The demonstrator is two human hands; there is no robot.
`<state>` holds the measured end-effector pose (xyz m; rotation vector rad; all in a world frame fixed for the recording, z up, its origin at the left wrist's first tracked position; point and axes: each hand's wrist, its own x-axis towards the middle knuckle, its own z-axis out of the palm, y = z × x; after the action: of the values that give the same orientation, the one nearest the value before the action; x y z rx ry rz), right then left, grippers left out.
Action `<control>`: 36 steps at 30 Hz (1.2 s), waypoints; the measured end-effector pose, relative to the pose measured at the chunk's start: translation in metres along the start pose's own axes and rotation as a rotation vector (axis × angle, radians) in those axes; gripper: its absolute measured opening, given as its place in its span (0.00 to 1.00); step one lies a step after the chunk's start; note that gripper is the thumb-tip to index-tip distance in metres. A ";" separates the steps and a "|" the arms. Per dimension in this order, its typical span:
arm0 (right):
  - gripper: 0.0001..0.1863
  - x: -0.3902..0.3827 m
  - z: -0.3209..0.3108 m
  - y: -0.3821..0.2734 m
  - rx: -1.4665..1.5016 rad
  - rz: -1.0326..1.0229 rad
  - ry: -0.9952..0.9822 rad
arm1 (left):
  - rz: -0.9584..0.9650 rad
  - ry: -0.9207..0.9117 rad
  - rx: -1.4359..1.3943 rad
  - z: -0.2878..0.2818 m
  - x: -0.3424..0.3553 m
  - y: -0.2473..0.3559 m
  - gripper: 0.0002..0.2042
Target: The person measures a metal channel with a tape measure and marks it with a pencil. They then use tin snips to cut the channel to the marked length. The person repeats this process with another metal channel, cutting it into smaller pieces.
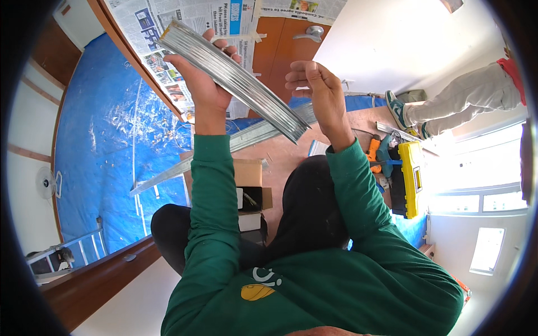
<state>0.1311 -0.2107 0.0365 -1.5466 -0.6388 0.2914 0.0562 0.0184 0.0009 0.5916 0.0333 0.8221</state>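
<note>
A short bundle of ribbed silver metal channel [241,81] slants across the space before my chest, its far end up to the left. My left hand [206,89] holds it, thumb on the near side and fingertips showing past the other edge. Beside its lower right end, my right hand [326,98] is raised with nothing in it, the fingers loosely bent and the thumb apart. Below them a longer metal channel [246,138] lies across the floor, partly hidden by my left forearm. An open cardboard box [247,172] stands between my knees.
Blue sheeting [95,140] covers the floor at left, with a ladder [84,249] near it. A newspaper-covered door [280,53] stands ahead. At right are a yellow-and-black toolbox [413,179], an orange power tool [374,150], a teal tool [384,151] and another person's legs [465,101].
</note>
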 end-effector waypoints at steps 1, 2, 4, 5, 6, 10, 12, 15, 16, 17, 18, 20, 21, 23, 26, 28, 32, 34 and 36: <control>0.27 0.000 -0.003 0.001 -0.037 0.034 0.002 | -0.002 0.022 0.001 -0.001 0.000 0.001 0.56; 0.27 -0.001 -0.006 0.002 -0.056 0.037 -0.046 | -0.002 0.043 0.003 -0.002 0.001 0.003 0.56; 0.27 -0.003 -0.009 0.004 -0.106 0.041 -0.109 | 0.030 0.071 0.027 -0.004 0.004 0.007 0.54; 0.27 -0.004 -0.009 0.005 -0.115 0.037 -0.135 | 0.041 0.089 0.046 -0.004 0.006 0.009 0.54; 0.27 -0.005 -0.010 0.006 -0.127 0.031 -0.152 | 0.048 0.126 0.066 -0.005 0.007 0.011 0.54; 0.26 -0.005 -0.012 0.004 -0.305 -0.123 -0.017 | 0.116 0.160 0.031 -0.009 0.010 0.021 0.52; 0.24 -0.006 -0.014 0.001 -0.402 -0.184 0.065 | 0.134 0.164 0.001 -0.011 0.011 0.027 0.51; 0.21 -0.009 -0.012 -0.001 -0.398 -0.191 0.027 | 0.125 0.187 -0.015 -0.013 0.012 0.032 0.49; 0.21 -0.012 -0.011 0.000 -0.373 -0.183 -0.015 | 0.116 0.190 -0.039 -0.013 0.012 0.032 0.48; 0.20 -0.012 -0.008 0.001 -0.425 -0.209 -0.037 | 0.109 0.195 -0.064 -0.013 0.012 0.031 0.47; 0.19 -0.013 -0.005 0.003 -0.474 -0.241 -0.064 | 0.109 0.199 -0.087 -0.013 0.012 0.030 0.47; 0.17 -0.014 0.001 0.006 -0.539 -0.300 -0.147 | 0.114 0.195 -0.160 -0.010 0.010 0.025 0.46; 0.16 -0.014 0.003 0.008 -0.560 -0.321 -0.199 | 0.112 0.208 -0.146 -0.008 0.008 0.023 0.46; 0.15 -0.012 0.007 0.011 -0.578 -0.289 -0.281 | 0.102 0.213 -0.118 -0.006 0.005 0.021 0.47; 0.14 -0.009 0.011 0.012 -0.584 -0.177 -0.328 | 0.112 0.170 -0.073 -0.001 0.002 0.021 0.47; 0.13 -0.009 0.010 0.010 -0.626 -0.121 -0.301 | 0.064 0.204 -0.100 0.005 0.000 0.022 0.47; 0.12 -0.014 -0.001 -0.001 -0.621 -0.356 -0.199 | 0.094 0.096 -0.174 0.018 -0.002 0.028 0.45; 0.13 -0.020 -0.012 -0.015 -0.551 -0.440 -0.021 | 0.209 -0.034 -0.061 0.024 -0.007 0.031 0.43; 0.14 -0.024 -0.018 -0.036 -0.368 -0.400 0.053 | 0.233 -0.161 0.210 0.032 -0.015 0.040 0.51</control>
<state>0.1137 -0.2405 0.0685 -1.7225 -0.9803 -0.1792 0.0263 0.0137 0.0453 0.8694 -0.0992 1.0019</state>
